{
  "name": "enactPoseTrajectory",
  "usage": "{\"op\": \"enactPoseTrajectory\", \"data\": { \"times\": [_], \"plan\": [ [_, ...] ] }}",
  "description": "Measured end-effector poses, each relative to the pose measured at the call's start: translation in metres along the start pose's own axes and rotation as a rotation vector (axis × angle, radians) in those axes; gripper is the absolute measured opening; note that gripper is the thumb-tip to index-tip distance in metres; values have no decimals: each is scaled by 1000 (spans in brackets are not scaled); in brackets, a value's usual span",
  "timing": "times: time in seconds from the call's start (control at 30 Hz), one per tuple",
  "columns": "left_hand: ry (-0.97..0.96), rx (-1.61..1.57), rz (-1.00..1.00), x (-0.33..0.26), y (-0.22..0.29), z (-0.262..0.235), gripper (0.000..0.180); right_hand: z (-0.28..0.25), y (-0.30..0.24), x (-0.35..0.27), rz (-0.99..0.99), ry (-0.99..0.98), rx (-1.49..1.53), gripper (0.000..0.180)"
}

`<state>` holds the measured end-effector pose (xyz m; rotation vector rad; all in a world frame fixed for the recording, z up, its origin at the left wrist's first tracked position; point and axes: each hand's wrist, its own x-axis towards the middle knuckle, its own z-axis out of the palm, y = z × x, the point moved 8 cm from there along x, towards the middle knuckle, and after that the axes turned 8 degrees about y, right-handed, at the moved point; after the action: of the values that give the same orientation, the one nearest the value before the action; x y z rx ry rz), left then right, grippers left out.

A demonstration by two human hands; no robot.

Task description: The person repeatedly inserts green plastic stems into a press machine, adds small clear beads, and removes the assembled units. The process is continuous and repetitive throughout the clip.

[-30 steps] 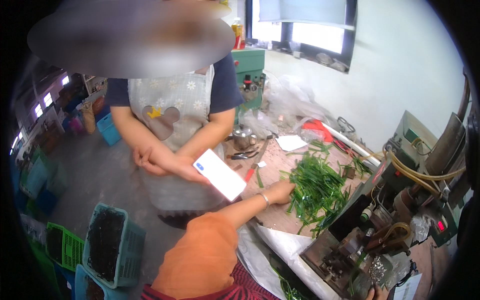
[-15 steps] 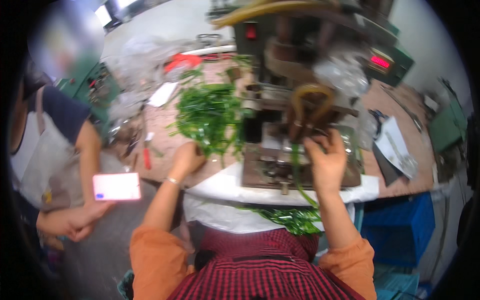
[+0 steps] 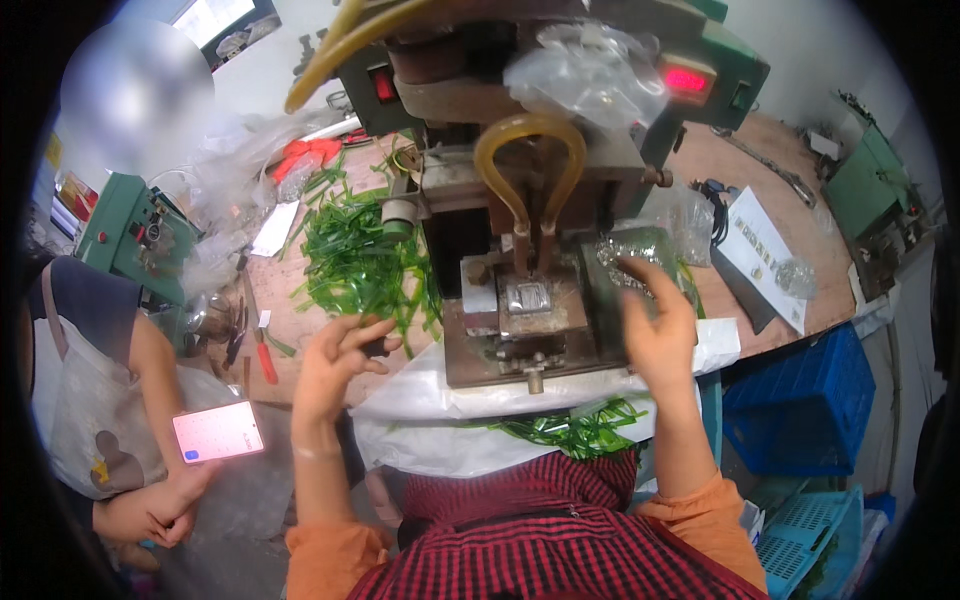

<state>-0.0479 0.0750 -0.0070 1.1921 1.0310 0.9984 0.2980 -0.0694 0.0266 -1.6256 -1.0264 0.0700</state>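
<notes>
My left hand (image 3: pixel 338 368) is raised at the front edge of the table with its fingers apart, close to a heap of glossy green strips (image 3: pixel 365 255). My right hand (image 3: pixel 658 330), slightly blurred, reaches with thumb and fingers apart beside a tray of small shiny pieces (image 3: pixel 622 250). No held thing shows in either hand. Between them stands a bench press (image 3: pixel 560 350) with a small metal block (image 3: pixel 530 297) below its head. Two ends of a looped yellow tube (image 3: pixel 530 125) run down to the head. More green strips (image 3: pixel 570 428) lie on white sheeting over my lap.
At the left a person holds a pink-lit phone (image 3: pixel 218 432). A red-handled tool (image 3: pixel 265 358) lies on the table near my left hand. A printed sheet (image 3: pixel 765 250) lies right of the press. A blue crate (image 3: pixel 800 400) stands below at the right.
The view has shifted. The green strip that hung by my right hand at the press is no longer there, and that hand has moved right. My left hand has lifted and spread its fingers.
</notes>
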Motion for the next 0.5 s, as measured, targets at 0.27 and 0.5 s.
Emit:
{"op": "enactPoseTrajectory", "data": {
  "times": [0.27, 0.5],
  "plan": [
    [-121, 707, 1507, -105, 75, 144, 33, -10, 59, -44, -194, 60, -399, 24],
    [-189, 583, 1525, -75, 55, 166, 26, -21, 91, -7, 167, 45, -207, 27]
  ]
}}
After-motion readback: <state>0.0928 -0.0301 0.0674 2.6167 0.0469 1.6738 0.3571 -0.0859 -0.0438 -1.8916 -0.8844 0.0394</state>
